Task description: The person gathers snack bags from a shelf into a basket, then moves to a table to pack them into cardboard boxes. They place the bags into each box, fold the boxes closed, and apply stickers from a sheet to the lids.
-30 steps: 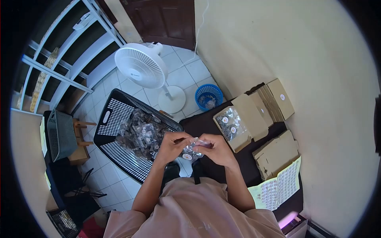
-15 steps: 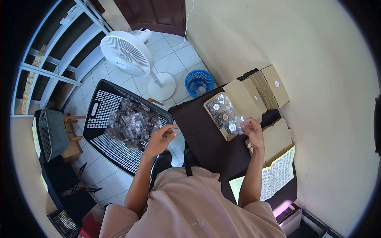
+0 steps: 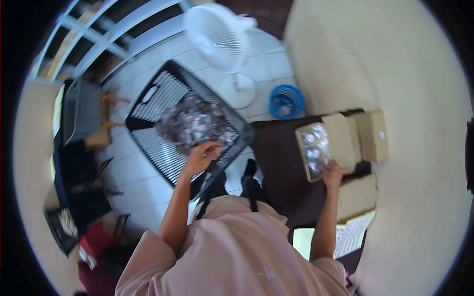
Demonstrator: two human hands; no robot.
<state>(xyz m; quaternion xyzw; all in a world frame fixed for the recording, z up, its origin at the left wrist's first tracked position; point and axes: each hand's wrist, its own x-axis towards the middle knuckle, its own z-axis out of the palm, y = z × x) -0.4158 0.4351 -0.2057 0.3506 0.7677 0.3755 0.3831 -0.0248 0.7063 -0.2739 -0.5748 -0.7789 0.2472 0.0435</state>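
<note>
My left hand (image 3: 201, 157) hovers above the near side of a large black plastic basket (image 3: 157, 156), its fingers loosely curved, with nothing visible in it. Beyond the fingers lies a heap of clear plastic packets (image 3: 195, 121) with dark contents, inside the basket. On the dark table, an open cardboard box (image 3: 302, 148) holds several clear packets with round stickers. At that box's near right corner, my right hand (image 3: 332, 175) pinches the edge of a clear packet (image 3: 323, 164). Blur hides the packet's details.
A white fan (image 3: 217, 39) and a blue basket (image 3: 286, 102) stand on the tiled floor beyond the brown-covered table (image 3: 276, 148). More cardboard boxes (image 3: 373, 135) line the wall side. Sticker sheets (image 3: 353, 237) lie near my right forearm. A grey basket (image 3: 81, 111) is at the left.
My view has turned left, towards the black basket, so the scene shifts right. My left hand is now over the basket's contents. My right hand stays at the box, with the packet lower in it.
</note>
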